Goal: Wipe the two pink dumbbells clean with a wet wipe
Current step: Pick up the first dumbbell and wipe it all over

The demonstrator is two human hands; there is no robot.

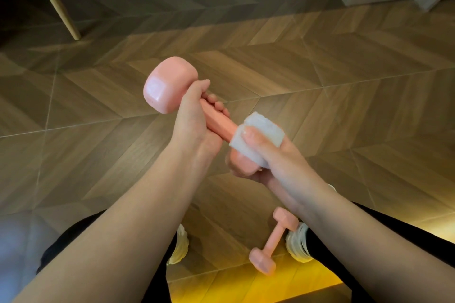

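Head view, read left to right. A slanted wooden leg stands on the chevron wood floor at far left, well apart from the work.

The left hand is clenched round the handle of the held dumbbell, fingers curled over the shaft just below the far head. This dumbbell is raised above the floor, in front of the seated person. Its long axis runs diagonally: the far head points up and to the left, and the near head points down and to the right, towards the person.

The folded wet wipe lies over the near head where it meets the handle. The right hand grasps that head through the wipe, the thumb pressing on top and the fingers cupped beneath.

The second dumbbell lies on the floor below the right forearm, beside a pale shoe. Its axis runs from lower left to upper right, and its upper head is partly hidden by the forearm.

Judged progress: wiping of the first dumbbell is under way at its near end. Whether the far head and the handle are already clean cannot be told, though the far head shows a sheen. The second dumbbell appears to be waiting its turn, so at least half the task probably remains.
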